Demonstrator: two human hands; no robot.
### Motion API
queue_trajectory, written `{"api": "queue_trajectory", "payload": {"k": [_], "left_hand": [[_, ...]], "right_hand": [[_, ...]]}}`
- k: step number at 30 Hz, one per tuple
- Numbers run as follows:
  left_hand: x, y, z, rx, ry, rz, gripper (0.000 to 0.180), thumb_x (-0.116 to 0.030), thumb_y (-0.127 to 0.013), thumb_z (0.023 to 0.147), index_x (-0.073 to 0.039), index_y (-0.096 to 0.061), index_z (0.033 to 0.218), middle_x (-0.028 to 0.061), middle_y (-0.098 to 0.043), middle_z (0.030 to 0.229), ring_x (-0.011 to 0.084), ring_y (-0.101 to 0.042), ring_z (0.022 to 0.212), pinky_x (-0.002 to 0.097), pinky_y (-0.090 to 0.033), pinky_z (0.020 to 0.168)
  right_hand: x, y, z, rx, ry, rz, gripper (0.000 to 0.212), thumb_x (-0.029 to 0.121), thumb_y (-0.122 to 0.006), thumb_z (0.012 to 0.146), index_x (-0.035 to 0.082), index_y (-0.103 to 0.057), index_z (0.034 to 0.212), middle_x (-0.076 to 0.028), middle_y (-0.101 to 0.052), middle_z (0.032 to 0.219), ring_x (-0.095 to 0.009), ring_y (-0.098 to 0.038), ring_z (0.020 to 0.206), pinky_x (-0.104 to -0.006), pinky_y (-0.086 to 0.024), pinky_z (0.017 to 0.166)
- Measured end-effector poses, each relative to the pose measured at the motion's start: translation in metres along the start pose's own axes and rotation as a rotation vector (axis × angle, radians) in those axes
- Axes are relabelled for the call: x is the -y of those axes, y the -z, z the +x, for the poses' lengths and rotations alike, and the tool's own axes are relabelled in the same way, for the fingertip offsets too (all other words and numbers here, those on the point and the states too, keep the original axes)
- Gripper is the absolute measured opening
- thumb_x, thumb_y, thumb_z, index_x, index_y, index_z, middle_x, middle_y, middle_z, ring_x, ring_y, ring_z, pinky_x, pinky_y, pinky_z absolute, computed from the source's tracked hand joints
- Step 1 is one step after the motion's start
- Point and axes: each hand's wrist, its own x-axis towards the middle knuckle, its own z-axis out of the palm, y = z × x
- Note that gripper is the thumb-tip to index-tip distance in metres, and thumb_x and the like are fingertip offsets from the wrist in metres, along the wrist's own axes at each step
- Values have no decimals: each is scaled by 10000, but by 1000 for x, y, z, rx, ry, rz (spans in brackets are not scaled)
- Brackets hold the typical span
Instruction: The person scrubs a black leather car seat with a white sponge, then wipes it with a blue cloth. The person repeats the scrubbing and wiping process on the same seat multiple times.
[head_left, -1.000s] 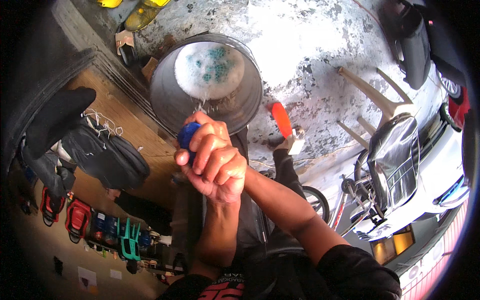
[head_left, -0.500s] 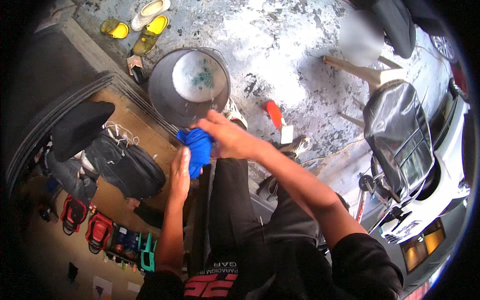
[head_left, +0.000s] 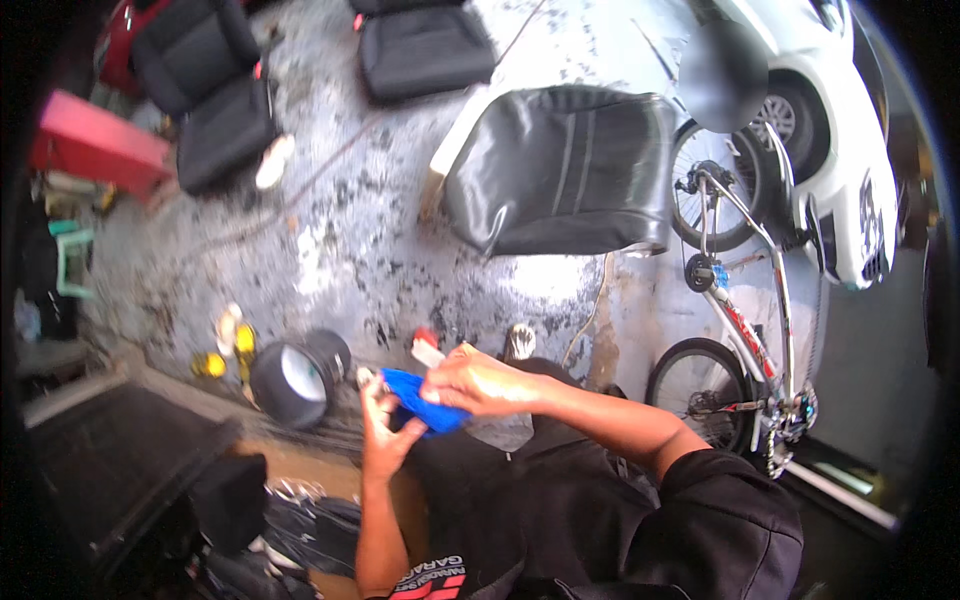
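Observation:
A bunched blue cloth [head_left: 405,389] is held between my two hands in front of my lap. My left hand [head_left: 380,437] grips its left side, thumb and fingers curled round it. From the other side my right hand [head_left: 478,384] pinches the cloth's upper edge. Just beyond my hands lies a red-and-white tool [head_left: 428,350] on the floor, partly hidden; its exact kind is unclear. To the left stands a dark bucket [head_left: 268,384] with whitish, foamy-looking liquid inside.
A black leather-like seat cover [head_left: 570,170] rests on a pale support ahead. At right stand a bicycle [head_left: 745,335] and a white car [head_left: 850,190]. Black car seats [head_left: 225,130] are at the far left. Yellow clogs [head_left: 244,340] lie by the bucket.
My view has swung up and right, showing the bicycle and car seats. The blue cloth stays in both hands, now more spread out, and my right hand has shifted over its upper edge.

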Motion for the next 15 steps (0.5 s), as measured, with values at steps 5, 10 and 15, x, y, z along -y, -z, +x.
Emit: {"api": "queue_trajectory", "payload": {"k": [5, 10, 15], "left_hand": [[-38, -93, 8, 274, -41, 445, 242, -68, -857, 820, -39, -618, 847, 42, -632, 1025, 179, -564, 1069, 387, -450, 947], [-92, -194, 26, 439, -215, 273, 461, -97, -852, 815, -42, -576, 1180, 188, -508, 1465, 264, -452, 1418, 451, -323, 1205], [-155, -311, 40, 660, -248, 446, 471, -62, -770, 832, -40, -584, 1264, 143, -508, 1481, 270, -526, 1346, 448, -456, 1100]], "right_hand": [[76, 95, -99, -167, -50, -236, 201, 285, -565, 1073, 100, -638, 1047, -126, -645, 885, -352, -648, 862, -468, -464, 760], [114, 162, -169, -313, -77, -336, 172, 276, -590, 1059, 116, -649, 1075, -126, -683, 857, -372, -690, 812, -487, -523, 684], [130, 208, -204, -482, 42, -471, 119, 230, -648, 997, 121, -665, 1041, -100, -681, 864, -313, -716, 831, -450, -545, 661]]}}
